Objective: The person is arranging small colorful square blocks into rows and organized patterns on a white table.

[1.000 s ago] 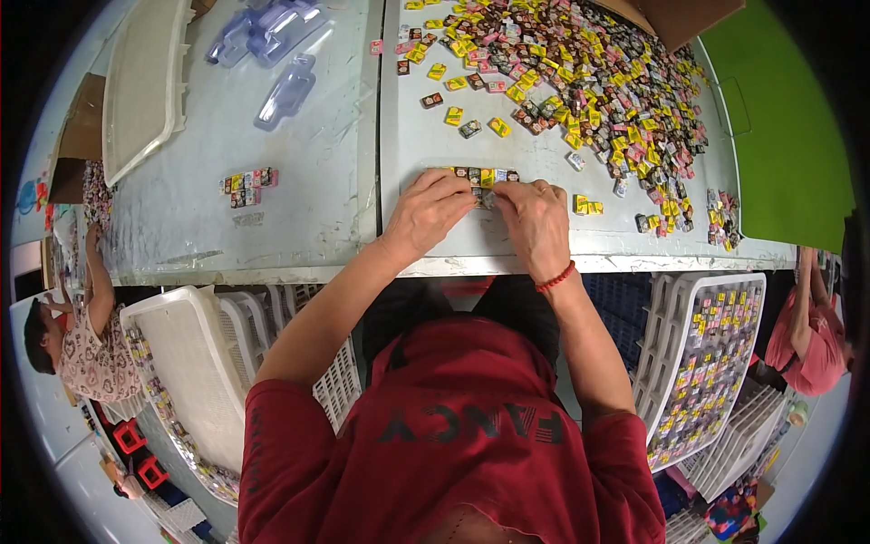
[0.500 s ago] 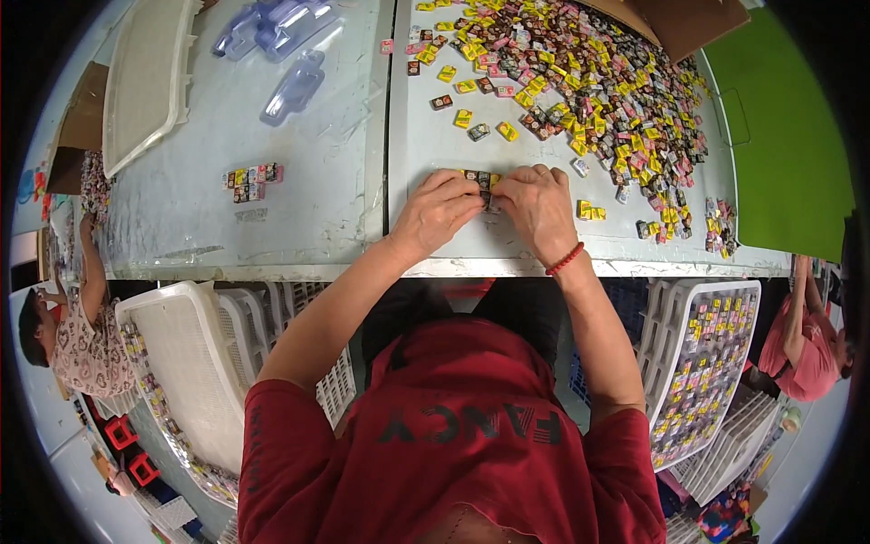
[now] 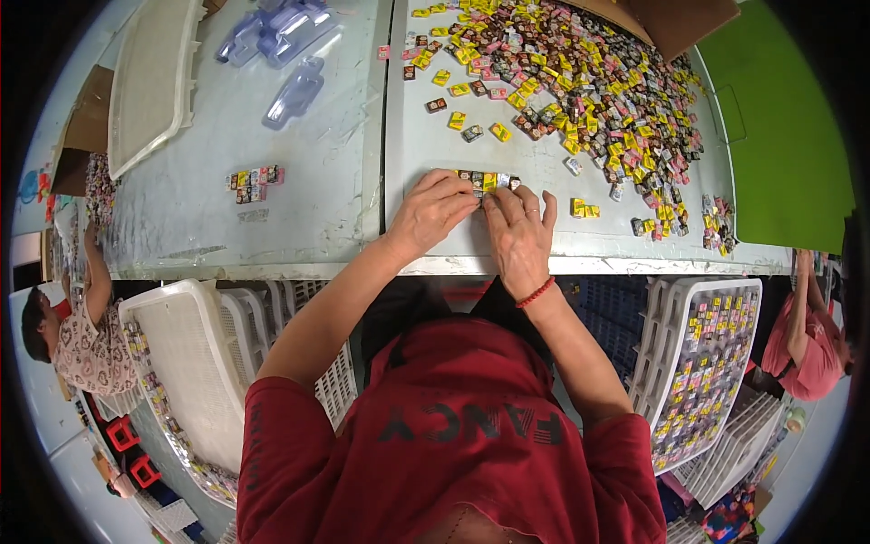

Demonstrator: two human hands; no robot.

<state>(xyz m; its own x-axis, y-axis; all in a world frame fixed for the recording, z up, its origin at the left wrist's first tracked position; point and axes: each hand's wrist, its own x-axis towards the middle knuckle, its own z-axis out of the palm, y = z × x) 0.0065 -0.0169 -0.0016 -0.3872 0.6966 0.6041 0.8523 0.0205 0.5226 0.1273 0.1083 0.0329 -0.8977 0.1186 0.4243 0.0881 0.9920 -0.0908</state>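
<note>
A short row of small printed boxes [image 3: 489, 179], black, yellow and pale, lies on the table close to its near edge. My left hand [image 3: 431, 216] is closed around the left end of this row, its fingertips bent against the boxes and hiding some of them. At the row's near side, the index and middle fingers of my right hand [image 3: 521, 238] touch the boxes. The other fingers of that hand are stretched out and apart. To the right lies a pair of yellow boxes [image 3: 585, 208]. A second small block of boxes [image 3: 256, 183] rests farther left.
A big loose heap of small boxes [image 3: 589, 100] spreads over the far right, beside a cardboard flap [image 3: 680, 25] and a green surface [image 3: 779, 145]. Clear plastic trays [image 3: 294, 94] and a white crate [image 3: 149, 86] lie far left. Filled crates [image 3: 707, 372] stand below the table edge. People work at both sides.
My right hand has shifted a little left and nearer, and its fingers have straightened and spread. More of the box row now shows. My left hand stays about where it was.
</note>
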